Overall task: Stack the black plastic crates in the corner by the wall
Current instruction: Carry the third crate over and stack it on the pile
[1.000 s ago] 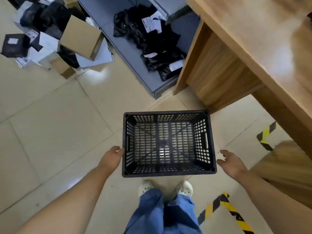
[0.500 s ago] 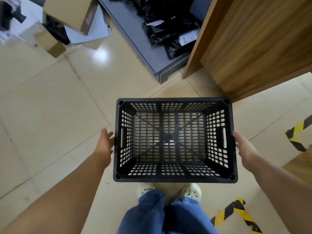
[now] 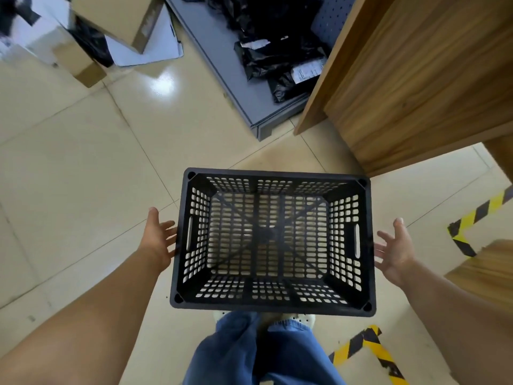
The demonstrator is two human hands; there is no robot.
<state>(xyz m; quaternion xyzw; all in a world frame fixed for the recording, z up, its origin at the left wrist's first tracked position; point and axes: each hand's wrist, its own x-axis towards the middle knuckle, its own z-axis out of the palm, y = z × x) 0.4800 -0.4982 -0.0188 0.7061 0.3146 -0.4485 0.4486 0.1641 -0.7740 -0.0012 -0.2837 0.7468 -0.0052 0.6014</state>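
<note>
Directly ahead of the person's feet, an empty black perforated plastic crate (image 3: 273, 241) sits over the cream tiled floor (image 3: 83, 168), with the left hand (image 3: 158, 240) spread open just beside its left wall and the right hand (image 3: 394, 247) likewise open, fingers apart, just beside its right wall

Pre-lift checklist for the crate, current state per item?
1. Left hand at the crate side: ok, open, fingers beside the left wall near the handle slot.
2. Right hand at the other side: not ok, open and apart from the right wall.
3. Grip closed: not ok, neither hand holds yet.
4. Crate empty: ok, floor shows through the mesh.
5. Clearance from the wooden desk: ok, a gap shows.
6. Stacking corner and other crates: cannot tell, not in view.
</note>
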